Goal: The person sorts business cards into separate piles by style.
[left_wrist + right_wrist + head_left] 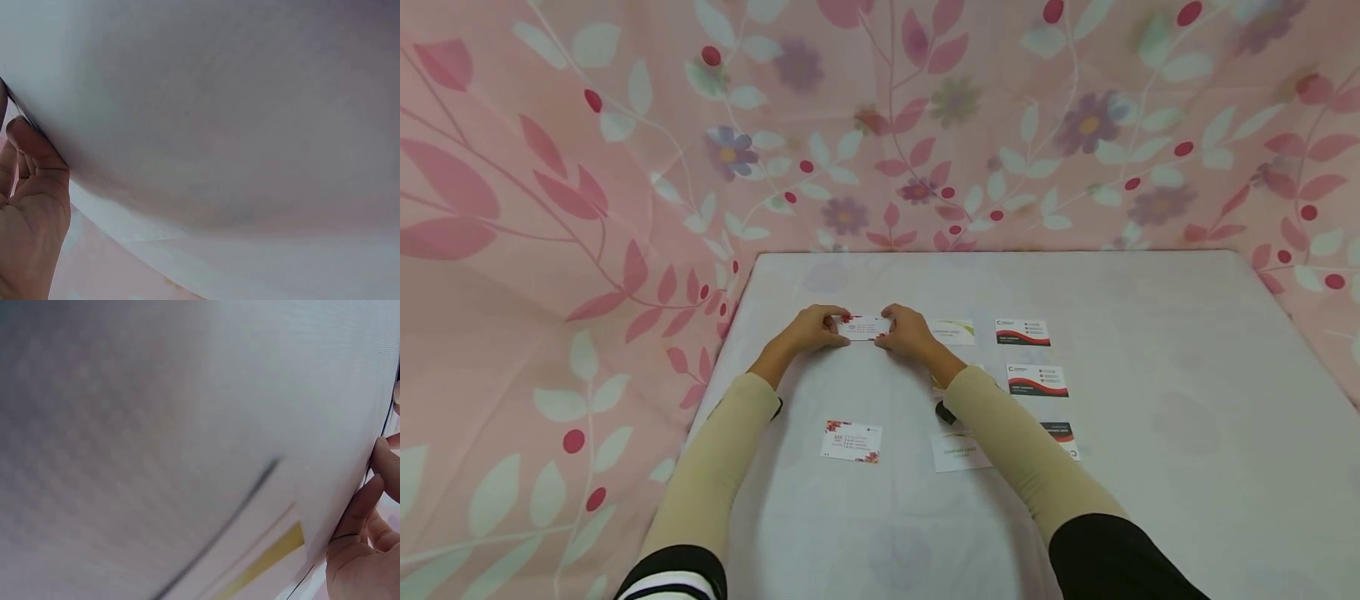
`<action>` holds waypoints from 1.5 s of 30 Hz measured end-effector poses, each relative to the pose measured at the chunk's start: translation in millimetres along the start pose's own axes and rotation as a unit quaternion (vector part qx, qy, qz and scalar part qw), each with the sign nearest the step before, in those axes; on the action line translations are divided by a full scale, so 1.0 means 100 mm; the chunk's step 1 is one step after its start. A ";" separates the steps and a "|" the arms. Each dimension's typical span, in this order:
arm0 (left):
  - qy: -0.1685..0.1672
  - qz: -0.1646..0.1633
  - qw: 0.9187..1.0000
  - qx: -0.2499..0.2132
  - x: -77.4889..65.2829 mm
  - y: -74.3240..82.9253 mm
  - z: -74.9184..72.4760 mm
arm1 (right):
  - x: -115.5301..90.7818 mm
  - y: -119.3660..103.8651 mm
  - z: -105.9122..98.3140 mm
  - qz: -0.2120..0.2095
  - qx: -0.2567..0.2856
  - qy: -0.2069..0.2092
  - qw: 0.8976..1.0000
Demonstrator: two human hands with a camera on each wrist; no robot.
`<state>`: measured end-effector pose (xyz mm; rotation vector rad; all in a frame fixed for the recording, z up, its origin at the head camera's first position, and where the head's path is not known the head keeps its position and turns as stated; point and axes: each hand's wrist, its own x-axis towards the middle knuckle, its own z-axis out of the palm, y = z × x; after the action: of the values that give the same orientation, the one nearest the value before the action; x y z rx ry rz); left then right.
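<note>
Near the far left of the table, a white business card with red floral corners (862, 327) lies between my two hands. My left hand (815, 328) grips its left end with thumb and fingers at the corners. The right hand (912, 332) holds the opposite end the same way. Both wrist views show curled fingers low against the white cloth, the left hand (37, 212) at one border and the right hand (362, 556) at the other. Closer to me lies a matching floral card (852, 442).
White cards with a green-gold curve (953, 332) form a middle column, one mostly hidden under my right forearm. Right of them, red-and-black cards (1037, 382) make another column, the nearest partly covered by the sleeve. A white cloth (1180, 467) covers the table; pink floral fabric (880, 125) hangs behind.
</note>
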<state>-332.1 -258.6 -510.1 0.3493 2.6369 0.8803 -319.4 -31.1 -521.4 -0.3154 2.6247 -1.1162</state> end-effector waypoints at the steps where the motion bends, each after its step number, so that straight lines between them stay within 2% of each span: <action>1: 0.000 -0.001 1.000 -0.003 0.00 0.00 0.00 | 0.00 0.00 0.00 0.000 0.001 0.000 1.000; 8: -0.001 -0.001 1.000 -0.012 -0.04 0.01 0.00 | -0.03 0.00 -0.02 0.023 0.025 -0.016 0.999; 13: 0.002 0.001 1.000 -0.031 -0.08 -0.01 -0.01 | -0.02 0.04 -0.03 0.016 0.039 -0.032 0.999; 16: 0.008 0.006 0.998 -0.060 -0.10 -0.04 -0.01 | -0.01 0.06 -0.05 0.010 0.051 -0.049 0.997; 21: 0.017 0.018 0.992 -0.123 -0.15 -0.12 -0.01 | -0.04 0.06 -0.12 0.026 0.092 -0.079 0.992; 24: 0.012 0.019 0.987 -0.159 -0.19 -0.15 -0.02 | -0.09 0.03 -0.16 0.028 0.108 -0.097 0.989; 27: 0.004 0.017 0.983 -0.181 -0.25 -0.16 -0.03 | -0.16 0.01 -0.19 0.012 0.119 -0.109 0.987; 35: -0.022 0.039 0.984 -0.175 -0.47 -0.08 -0.02 | -0.37 0.01 -0.21 -0.044 0.142 -0.123 0.981; 40: -0.036 0.068 0.984 -0.164 -0.58 -0.03 0.01 | -0.49 0.04 -0.23 -0.048 0.129 -0.122 0.983; 45: -0.039 0.094 0.984 -0.149 -0.71 0.03 0.04 | -0.62 0.05 -0.22 -0.033 0.136 -0.133 0.981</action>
<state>-265.3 -278.2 -494.0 0.5469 2.3812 1.2746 -268.6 6.1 -500.3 -0.4600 2.2122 -1.3330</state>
